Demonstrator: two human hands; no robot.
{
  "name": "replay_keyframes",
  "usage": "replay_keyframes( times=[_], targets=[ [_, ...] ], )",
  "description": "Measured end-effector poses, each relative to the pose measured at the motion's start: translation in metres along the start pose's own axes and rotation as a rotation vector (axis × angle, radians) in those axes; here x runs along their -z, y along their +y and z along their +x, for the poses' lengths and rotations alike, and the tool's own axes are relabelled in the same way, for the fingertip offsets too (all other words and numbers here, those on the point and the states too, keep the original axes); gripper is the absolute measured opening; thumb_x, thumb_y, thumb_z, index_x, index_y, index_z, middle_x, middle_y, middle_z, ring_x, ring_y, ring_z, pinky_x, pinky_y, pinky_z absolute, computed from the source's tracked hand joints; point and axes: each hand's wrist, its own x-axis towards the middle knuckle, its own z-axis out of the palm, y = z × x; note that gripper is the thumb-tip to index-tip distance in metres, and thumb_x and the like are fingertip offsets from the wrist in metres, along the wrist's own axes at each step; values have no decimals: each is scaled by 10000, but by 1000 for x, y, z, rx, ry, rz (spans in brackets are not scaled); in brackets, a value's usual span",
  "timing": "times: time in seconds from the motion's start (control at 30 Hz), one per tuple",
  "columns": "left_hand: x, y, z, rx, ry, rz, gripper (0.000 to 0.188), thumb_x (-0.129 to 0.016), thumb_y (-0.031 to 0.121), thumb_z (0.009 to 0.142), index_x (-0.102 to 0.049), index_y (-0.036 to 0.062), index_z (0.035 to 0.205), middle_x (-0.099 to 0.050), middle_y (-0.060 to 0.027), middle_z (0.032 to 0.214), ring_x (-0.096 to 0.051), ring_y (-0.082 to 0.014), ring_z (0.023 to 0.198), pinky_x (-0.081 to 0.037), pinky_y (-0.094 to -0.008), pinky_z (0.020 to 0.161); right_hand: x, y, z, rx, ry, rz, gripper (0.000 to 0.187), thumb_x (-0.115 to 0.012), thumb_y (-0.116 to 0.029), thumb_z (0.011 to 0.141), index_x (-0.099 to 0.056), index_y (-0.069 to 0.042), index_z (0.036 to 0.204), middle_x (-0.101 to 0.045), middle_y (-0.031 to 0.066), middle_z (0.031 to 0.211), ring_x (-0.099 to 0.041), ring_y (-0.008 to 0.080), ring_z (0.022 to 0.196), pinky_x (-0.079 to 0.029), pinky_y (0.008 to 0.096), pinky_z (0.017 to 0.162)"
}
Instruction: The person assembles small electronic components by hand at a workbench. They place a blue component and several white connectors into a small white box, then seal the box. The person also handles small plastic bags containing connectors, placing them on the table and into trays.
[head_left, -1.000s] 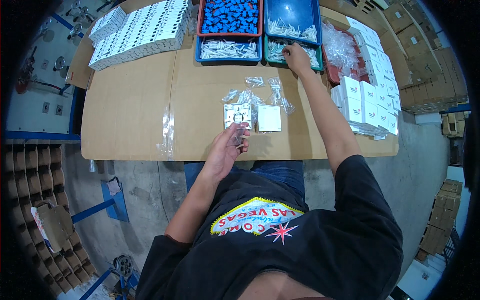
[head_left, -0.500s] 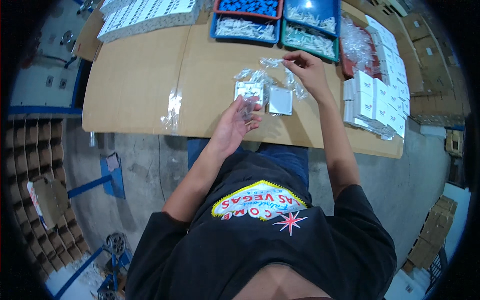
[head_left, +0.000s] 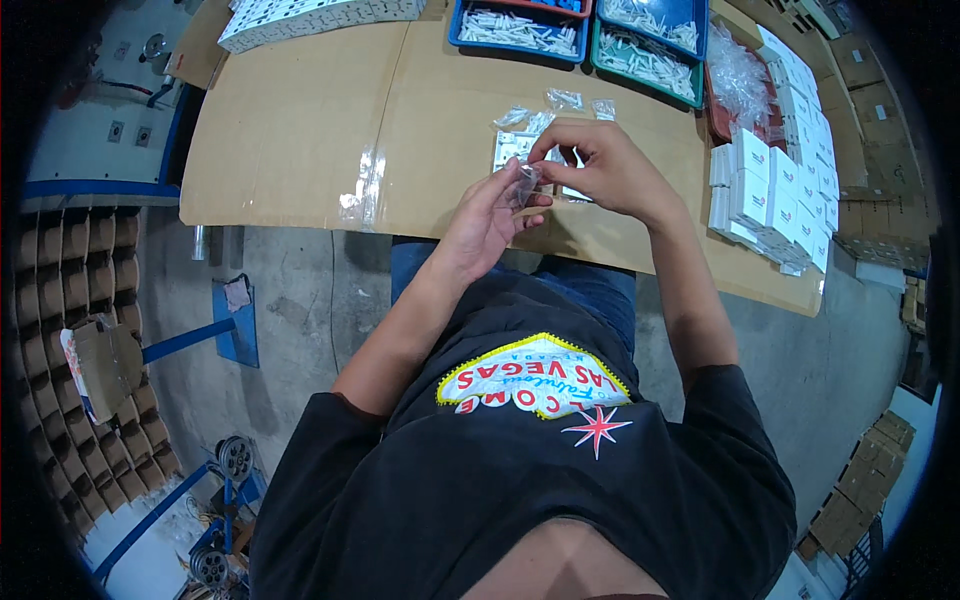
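A small clear plastic bag [head_left: 523, 186] is held between the thumb and fingers of my left hand [head_left: 484, 222], above the table's near edge. My right hand [head_left: 600, 168] meets it from the right, thumb and forefinger pinched together at the bag's upper end. Whatever lies in that pinch is too small to tell. Beneath and beyond the hands is a white square plate [head_left: 508, 147], partly covered by my fingers. A second white piece [head_left: 575, 193] shows only in part below my right hand. Small clear bags [head_left: 565, 99] lie just beyond.
Cardboard covers the table [head_left: 290, 130]. At the back stand a blue tray [head_left: 515, 52] and a green tray [head_left: 642, 93], both with small white parts. To their right, a red tray [head_left: 720, 125] holds clear bags beside stacked white boxes [head_left: 765, 190]. More white boxes [head_left: 310, 25] line the back left.
My right hand has come down and left from the loose bags to the bag in my left hand. My left hand still holds its bag. The whole view has shifted slightly.
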Motion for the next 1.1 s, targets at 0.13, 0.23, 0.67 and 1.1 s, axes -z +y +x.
replay_keyframes(
  times=[0.13, 0.23, 0.67, 1.1],
  targets=[
    [1, 1, -3, -21, -13, 17, 393, -519, 433, 1060, -598, 97, 1248, -675, -65, 1127, -651, -184, 1045, -502, -338, 841, -4, 4, 2, 120, -72, -21, 152, -676, -113, 927, -713, 7, 1013, -660, 89, 1087, -598, 196, 933, -480, 316, 785],
    [4, 1, -2, -28, -27, 12, 392, -523, 438, 1059, -601, 101, 1242, -678, -59, 1121, -655, -185, 1057, -502, -342, 845, -6, -1, 3, 145, -39, -12, 189, -650, -148, 963, -717, 20, 1020, -650, 127, 1180, -620, 240, 1039, -494, 335, 857],
    [4, -2, -1, -79, -17, -25, 401, -570, 426, 1043, -634, 64, 1204, -696, -56, 1050, -669, -181, 1002, -522, -332, 791, -20, 1, 11, -62, -229, 210, 427, -509, -303, 1078, -672, 91, 1115, -643, 147, 1335, -641, 213, 1087, -524, 342, 930],
    [25, -4, 2, 6, 95, 23, 480, -480, 493, 1060, -592, 95, 1303, -671, -42, 1176, -632, -149, 998, -507, -326, 861, -8, 50, 42, -30, -98, 250, 414, -498, -317, 1087, -692, 29, 1206, -730, 97, 1021, -647, 154, 985, -519, 324, 866]
  ],
)
